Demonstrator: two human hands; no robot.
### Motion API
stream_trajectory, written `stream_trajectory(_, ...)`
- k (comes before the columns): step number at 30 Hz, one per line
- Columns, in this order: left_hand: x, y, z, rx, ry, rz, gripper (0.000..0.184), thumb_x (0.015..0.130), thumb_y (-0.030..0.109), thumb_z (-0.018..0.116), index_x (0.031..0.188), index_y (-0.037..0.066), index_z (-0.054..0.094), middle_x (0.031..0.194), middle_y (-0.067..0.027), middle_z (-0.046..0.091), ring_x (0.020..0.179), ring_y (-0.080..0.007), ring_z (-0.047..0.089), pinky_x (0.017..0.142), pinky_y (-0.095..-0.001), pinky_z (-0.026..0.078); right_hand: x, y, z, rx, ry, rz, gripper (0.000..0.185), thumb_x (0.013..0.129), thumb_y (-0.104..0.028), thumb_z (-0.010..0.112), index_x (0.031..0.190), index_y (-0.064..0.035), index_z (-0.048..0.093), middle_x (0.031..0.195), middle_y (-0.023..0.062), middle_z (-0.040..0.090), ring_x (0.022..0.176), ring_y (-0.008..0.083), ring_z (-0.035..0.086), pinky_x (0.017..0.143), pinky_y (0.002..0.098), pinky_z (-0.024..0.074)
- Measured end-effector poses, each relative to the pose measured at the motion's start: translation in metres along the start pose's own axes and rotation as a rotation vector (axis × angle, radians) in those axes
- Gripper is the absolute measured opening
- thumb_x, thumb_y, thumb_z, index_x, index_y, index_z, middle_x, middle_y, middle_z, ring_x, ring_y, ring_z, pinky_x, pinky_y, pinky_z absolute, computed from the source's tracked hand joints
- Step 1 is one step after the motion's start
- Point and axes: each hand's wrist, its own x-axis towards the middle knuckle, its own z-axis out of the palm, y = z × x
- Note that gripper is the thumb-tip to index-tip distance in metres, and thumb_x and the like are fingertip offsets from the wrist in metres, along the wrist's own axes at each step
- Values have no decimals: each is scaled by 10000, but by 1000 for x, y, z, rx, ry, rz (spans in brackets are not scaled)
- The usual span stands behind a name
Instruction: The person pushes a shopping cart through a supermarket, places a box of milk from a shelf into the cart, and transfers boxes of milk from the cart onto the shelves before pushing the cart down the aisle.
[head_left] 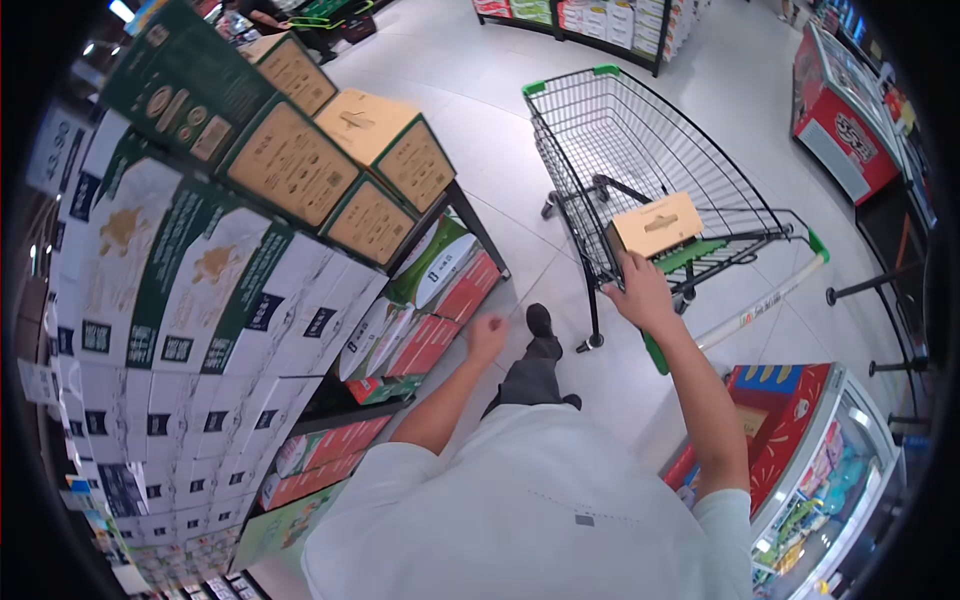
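Note:
My right hand point(643, 292) reaches over the near side of the shopping cart point(640, 130). Its fingers touch the lower left end of a tan carton point(657, 224) with a cut-out handle, and the thumb stands off to the side. That carton sits tilted at the cart's handle end, by the green seat flap point(692, 257). My left hand point(488, 338) hangs low, curled with nothing visible in it, beside the shelf of red and green packs point(440, 290). Similar tan cartons point(390, 150) are stacked on top of the display at the left.
White cartons point(180, 290) form a tall stack along the left. A chest freezer point(830, 470) stands at the lower right, and a red freezer point(850, 130) at the upper right. Another person point(265, 15) is at the top left. Pale floor tiles point(430, 90) lie between.

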Motion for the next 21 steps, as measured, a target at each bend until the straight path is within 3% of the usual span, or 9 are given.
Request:
stream_trajectory(2,-4,-142,9,305,-143,-179,244,773,266,659,793,24,683,710,-158,668,667,-255,668,634,-377,514,38,26,20,-116,42,58,631,794,-333,695,1258,16,449,1190,222,577,1074,382,565,908,452,446)
stream_trajectory(4,-38,-194,-14,72,-333,-747,289,812,299,643,721,27,682,585,-111,644,575,-222,662,590,-360,538,72,49,33,-112,-76,180,636,794,-334,694,1261,13,437,1177,223,580,1057,381,577,909,455,448)
stream_trajectory(6,-57,-193,-38,559,-664,-699,330,834,312,635,736,1,685,638,-129,669,543,-222,659,568,-335,546,103,74,48,-82,-292,318,496,829,-307,649,1180,-16,453,1147,206,591,972,380,623,852,475,483)
stream_trajectory(11,-8,-176,-37,433,-801,-282,317,831,298,624,775,-6,695,664,-114,681,574,-213,665,571,-323,547,137,114,67,-143,-160,498,303,893,-306,570,997,-45,456,975,186,627,837,398,635,720,513,499)
stream_trajectory(12,16,-139,-34,359,-641,-456,316,828,305,628,758,1,683,659,-108,678,584,-214,668,580,-330,539,142,123,62,-132,-178,480,311,896,-314,559,1013,-44,456,934,175,638,844,390,640,721,505,504)
stream_trajectory(14,69,-130,-14,143,-451,-410,315,828,303,623,760,0,674,641,-123,664,580,-227,667,595,-357,528,154,141,50,-119,-186,456,366,892,-384,558,996,-42,482,893,171,646,829,372,646,713,478,505)
stream_trajectory(16,128,-112,2,44,-376,-239,328,823,311,631,811,-15,668,638,-147,647,581,-253,652,617,-388,512,167,153,33,-103,-222,481,409,883,-437,560,973,-43,497,881,168,648,822,368,645,706,472,502)
stream_trajectory(18,181,-112,25,30,-325,-175,215,848,197,647,866,-16,621,714,-109,656,601,-176,637,561,-278,503,178,164,20,-76,-262,541,551,847,-593,554,920,-47,532,845,164,650,806,354,645,695,460,493)
stream_trajectory(21,221,-23,20,-206,-316,-209,257,835,232,676,906,-13,642,738,-103,665,609,-181,649,581,-297,530,185,197,19,31,-280,539,545,842,-590,575,957,-57,552,785,151,647,769,337,649,689,459,488)
